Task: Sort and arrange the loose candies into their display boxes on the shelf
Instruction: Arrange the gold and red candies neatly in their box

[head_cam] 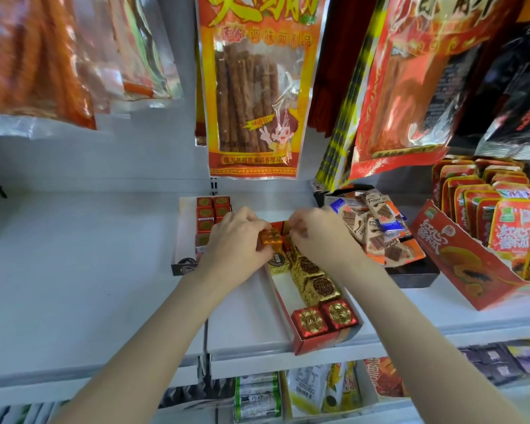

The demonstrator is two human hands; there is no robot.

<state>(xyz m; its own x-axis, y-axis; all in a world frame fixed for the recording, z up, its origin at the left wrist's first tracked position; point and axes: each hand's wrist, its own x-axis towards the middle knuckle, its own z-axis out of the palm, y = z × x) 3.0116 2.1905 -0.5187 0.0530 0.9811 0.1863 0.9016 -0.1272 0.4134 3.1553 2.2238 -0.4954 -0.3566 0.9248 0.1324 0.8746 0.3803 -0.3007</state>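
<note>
On the white shelf (89,270) stand two candy display boxes. The left box (182,240) holds red square candies (212,211) at its back. The right box (283,313) runs toward me, with gold foil candies (314,280) in its middle and two red ones (325,318) at its near end. My left hand (236,243) grips an orange foil candy (270,238) above the far end of the right box. My right hand (315,232) pinches something red right beside it; I cannot make out what.
A black tray of chocolate bar packets (377,228) sits right of the hands. Further right stands a red carton of snack pouches (478,249). Snack bags (251,87) hang just above the shelf. The lower shelf (288,390) holds more packets.
</note>
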